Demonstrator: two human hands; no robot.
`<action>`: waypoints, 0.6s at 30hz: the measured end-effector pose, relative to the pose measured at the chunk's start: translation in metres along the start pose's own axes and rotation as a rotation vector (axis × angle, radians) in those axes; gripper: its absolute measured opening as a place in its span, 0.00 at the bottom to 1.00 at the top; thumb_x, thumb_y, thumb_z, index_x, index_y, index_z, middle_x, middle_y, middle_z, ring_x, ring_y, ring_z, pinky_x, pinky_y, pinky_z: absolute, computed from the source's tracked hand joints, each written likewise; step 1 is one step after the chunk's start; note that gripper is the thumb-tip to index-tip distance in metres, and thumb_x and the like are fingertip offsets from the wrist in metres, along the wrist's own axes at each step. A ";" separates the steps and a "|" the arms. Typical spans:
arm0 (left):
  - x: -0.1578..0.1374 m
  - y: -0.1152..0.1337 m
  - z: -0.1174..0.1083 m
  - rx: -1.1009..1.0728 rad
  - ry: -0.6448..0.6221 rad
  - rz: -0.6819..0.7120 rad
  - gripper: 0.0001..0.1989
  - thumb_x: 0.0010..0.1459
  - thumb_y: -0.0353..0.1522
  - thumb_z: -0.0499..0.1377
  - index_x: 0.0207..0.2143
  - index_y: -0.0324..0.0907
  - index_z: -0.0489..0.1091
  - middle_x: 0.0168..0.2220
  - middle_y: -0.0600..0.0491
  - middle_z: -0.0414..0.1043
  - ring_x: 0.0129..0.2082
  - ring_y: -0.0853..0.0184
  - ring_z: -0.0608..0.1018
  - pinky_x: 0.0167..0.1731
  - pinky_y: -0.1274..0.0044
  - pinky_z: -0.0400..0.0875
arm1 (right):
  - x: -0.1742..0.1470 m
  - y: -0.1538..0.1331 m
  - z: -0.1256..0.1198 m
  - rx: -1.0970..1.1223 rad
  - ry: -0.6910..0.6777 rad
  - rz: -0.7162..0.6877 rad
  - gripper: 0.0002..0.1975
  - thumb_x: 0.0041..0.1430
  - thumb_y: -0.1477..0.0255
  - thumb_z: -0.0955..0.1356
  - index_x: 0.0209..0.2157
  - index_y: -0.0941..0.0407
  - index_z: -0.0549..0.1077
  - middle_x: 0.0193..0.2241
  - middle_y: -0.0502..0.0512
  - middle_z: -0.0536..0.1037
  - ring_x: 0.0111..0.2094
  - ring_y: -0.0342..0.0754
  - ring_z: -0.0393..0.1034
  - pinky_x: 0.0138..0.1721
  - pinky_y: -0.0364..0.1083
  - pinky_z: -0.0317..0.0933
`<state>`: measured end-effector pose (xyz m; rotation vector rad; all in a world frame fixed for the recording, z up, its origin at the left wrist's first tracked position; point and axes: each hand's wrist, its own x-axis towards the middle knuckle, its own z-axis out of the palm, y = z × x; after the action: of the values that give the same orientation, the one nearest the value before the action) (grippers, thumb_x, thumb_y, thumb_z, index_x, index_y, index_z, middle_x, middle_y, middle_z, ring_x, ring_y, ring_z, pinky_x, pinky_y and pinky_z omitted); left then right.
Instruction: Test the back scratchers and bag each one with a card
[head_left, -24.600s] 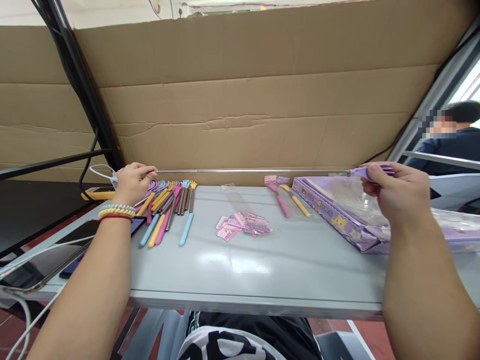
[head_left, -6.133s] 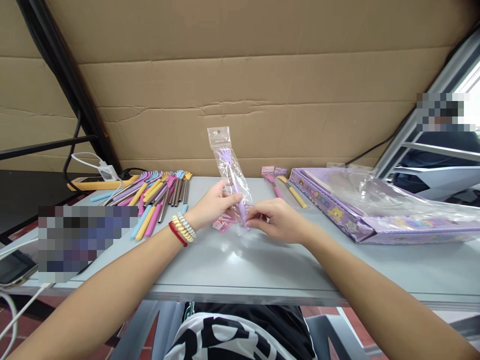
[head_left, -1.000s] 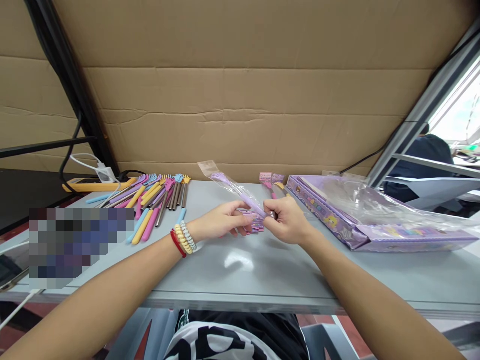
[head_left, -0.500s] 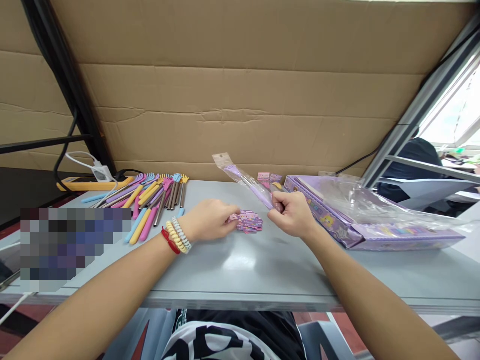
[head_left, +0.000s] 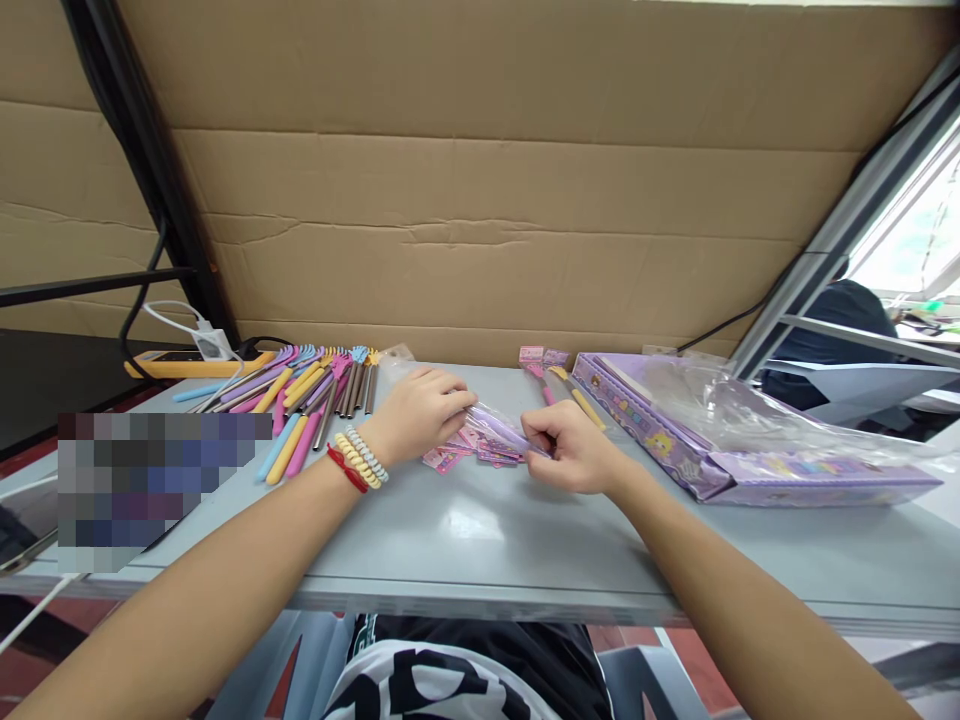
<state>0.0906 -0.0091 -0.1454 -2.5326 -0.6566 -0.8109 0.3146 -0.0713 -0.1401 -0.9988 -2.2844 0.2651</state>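
A purple back scratcher (head_left: 499, 428) in a clear plastic sleeve slants between my two hands, above the table. My right hand (head_left: 574, 448) is closed in a fist around its lower end. My left hand (head_left: 420, 415) has its fingers closed on the upper part, hiding the scratcher's head. The sleeve's clear top (head_left: 397, 355) sticks out behind my left hand. Just under the sleeve lie small pink and purple printed cards (head_left: 444, 457), loosely fanned out and partly covered.
Many-coloured back scratchers (head_left: 300, 400) lie piled at the left. Two bagged ones (head_left: 581, 402) rest by the purple printed box (head_left: 697, 465) at the right, which has clear plastic over it. A yellow power strip (head_left: 161, 364) and cardboard wall (head_left: 480, 190) stand behind. A person (head_left: 844, 320) sits beyond the frame.
The sleeved back scratcher has tipped down to lie lower over the cards. My left hand has moved up from the cards onto the sleeve. The cards are more spread out.
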 end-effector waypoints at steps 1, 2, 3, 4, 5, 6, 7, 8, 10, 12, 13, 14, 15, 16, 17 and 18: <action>0.000 0.000 0.001 -0.002 -0.022 0.001 0.11 0.60 0.29 0.51 0.40 0.41 0.72 0.38 0.49 0.74 0.39 0.64 0.74 0.42 0.70 0.65 | 0.000 0.000 -0.001 -0.018 -0.021 0.018 0.14 0.41 0.75 0.62 0.18 0.54 0.48 0.16 0.43 0.46 0.19 0.38 0.40 0.20 0.42 0.38; 0.000 0.000 0.002 -0.001 -0.037 -0.004 0.11 0.60 0.29 0.51 0.40 0.41 0.72 0.38 0.50 0.75 0.38 0.64 0.74 0.41 0.71 0.65 | 0.000 0.000 -0.002 -0.045 -0.038 0.039 0.15 0.43 0.73 0.64 0.18 0.54 0.48 0.16 0.43 0.47 0.19 0.37 0.41 0.20 0.42 0.38; 0.000 0.000 0.002 0.004 -0.047 -0.013 0.12 0.61 0.29 0.50 0.40 0.42 0.72 0.38 0.50 0.75 0.38 0.64 0.75 0.41 0.71 0.64 | 0.000 0.001 -0.003 -0.077 -0.051 0.059 0.16 0.44 0.70 0.65 0.19 0.54 0.49 0.16 0.43 0.48 0.19 0.37 0.41 0.21 0.42 0.38; 0.000 0.000 0.002 0.009 -0.054 -0.022 0.12 0.61 0.29 0.50 0.41 0.42 0.73 0.38 0.50 0.75 0.38 0.64 0.75 0.40 0.71 0.64 | 0.000 0.001 -0.004 -0.110 -0.060 0.073 0.18 0.45 0.67 0.67 0.19 0.54 0.49 0.17 0.43 0.49 0.19 0.37 0.42 0.21 0.42 0.38; 0.000 0.000 0.001 0.014 -0.061 -0.031 0.12 0.61 0.29 0.50 0.41 0.42 0.73 0.38 0.50 0.76 0.39 0.64 0.75 0.40 0.71 0.64 | 0.001 0.001 -0.005 -0.139 -0.064 0.082 0.20 0.45 0.64 0.68 0.20 0.54 0.50 0.17 0.42 0.50 0.20 0.37 0.42 0.21 0.42 0.38; 0.000 0.000 0.001 0.019 -0.069 -0.040 0.12 0.61 0.29 0.50 0.41 0.42 0.73 0.38 0.50 0.76 0.39 0.64 0.75 0.41 0.71 0.64 | 0.001 0.001 -0.005 -0.160 -0.066 0.086 0.22 0.44 0.62 0.69 0.20 0.54 0.50 0.18 0.42 0.50 0.20 0.38 0.42 0.22 0.42 0.38; 0.000 0.000 0.000 0.023 -0.078 -0.050 0.12 0.61 0.29 0.50 0.41 0.42 0.73 0.38 0.49 0.76 0.39 0.64 0.75 0.40 0.71 0.64 | 0.001 0.001 -0.006 -0.172 -0.066 0.086 0.23 0.43 0.60 0.69 0.21 0.54 0.50 0.18 0.43 0.51 0.21 0.38 0.42 0.22 0.42 0.38; 0.001 0.000 0.000 0.025 -0.088 -0.059 0.12 0.61 0.29 0.50 0.41 0.42 0.73 0.37 0.49 0.76 0.38 0.64 0.75 0.40 0.71 0.64 | 0.001 0.000 -0.006 -0.177 -0.067 0.085 0.23 0.43 0.60 0.70 0.21 0.54 0.50 0.18 0.43 0.51 0.21 0.38 0.42 0.22 0.42 0.38; 0.001 0.001 0.001 0.022 -0.111 -0.073 0.12 0.60 0.29 0.51 0.41 0.41 0.73 0.37 0.49 0.76 0.38 0.64 0.75 0.39 0.72 0.65 | 0.001 0.000 -0.005 -0.169 -0.070 0.087 0.21 0.43 0.63 0.69 0.21 0.54 0.49 0.18 0.42 0.50 0.21 0.38 0.41 0.23 0.42 0.37; 0.001 0.002 0.001 0.010 -0.128 -0.079 0.12 0.60 0.28 0.51 0.40 0.41 0.73 0.37 0.49 0.76 0.38 0.64 0.76 0.39 0.72 0.65 | 0.001 0.000 -0.005 -0.152 -0.073 0.097 0.19 0.43 0.69 0.66 0.20 0.54 0.47 0.18 0.42 0.48 0.21 0.38 0.41 0.23 0.42 0.37; 0.001 0.003 0.002 0.005 -0.131 -0.080 0.12 0.60 0.28 0.51 0.40 0.41 0.73 0.36 0.50 0.76 0.38 0.64 0.76 0.39 0.71 0.66 | 0.001 0.000 -0.005 -0.143 -0.077 0.104 0.18 0.42 0.71 0.65 0.20 0.54 0.47 0.18 0.42 0.48 0.21 0.38 0.40 0.23 0.43 0.37; 0.001 0.003 0.002 0.002 -0.128 -0.080 0.12 0.60 0.28 0.51 0.40 0.41 0.73 0.36 0.50 0.76 0.37 0.63 0.76 0.39 0.71 0.66 | 0.001 0.001 -0.005 -0.135 -0.083 0.109 0.17 0.42 0.72 0.64 0.20 0.55 0.46 0.17 0.42 0.47 0.21 0.38 0.40 0.23 0.43 0.37; 0.001 0.003 0.002 0.002 -0.117 -0.078 0.12 0.60 0.28 0.51 0.40 0.41 0.73 0.36 0.50 0.76 0.37 0.63 0.76 0.40 0.71 0.66 | 0.001 0.001 -0.005 -0.125 -0.089 0.114 0.16 0.41 0.73 0.63 0.20 0.55 0.46 0.17 0.42 0.47 0.21 0.38 0.40 0.23 0.43 0.37; 0.001 0.003 0.001 0.004 -0.098 -0.074 0.11 0.59 0.28 0.51 0.40 0.41 0.73 0.36 0.50 0.76 0.38 0.63 0.76 0.41 0.70 0.66 | 0.001 0.001 -0.005 -0.115 -0.093 0.118 0.15 0.41 0.74 0.63 0.20 0.55 0.46 0.17 0.43 0.47 0.21 0.38 0.40 0.23 0.43 0.37; 0.001 0.003 0.000 0.008 -0.071 -0.069 0.11 0.59 0.28 0.52 0.40 0.41 0.73 0.36 0.50 0.76 0.38 0.63 0.76 0.42 0.69 0.66 | 0.001 0.001 -0.005 -0.104 -0.092 0.123 0.14 0.41 0.74 0.62 0.19 0.55 0.46 0.17 0.43 0.46 0.21 0.38 0.39 0.23 0.43 0.37; 0.002 0.003 0.000 0.014 -0.037 -0.065 0.11 0.58 0.28 0.52 0.40 0.41 0.72 0.37 0.50 0.76 0.38 0.63 0.76 0.44 0.69 0.65 | 0.001 0.002 -0.005 -0.093 -0.089 0.129 0.14 0.41 0.74 0.62 0.19 0.55 0.46 0.17 0.43 0.46 0.21 0.38 0.39 0.23 0.43 0.37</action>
<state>0.0934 -0.0115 -0.1450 -2.5311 -0.7572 -0.7796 0.3182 -0.0695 -0.1362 -1.2066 -2.3341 0.2634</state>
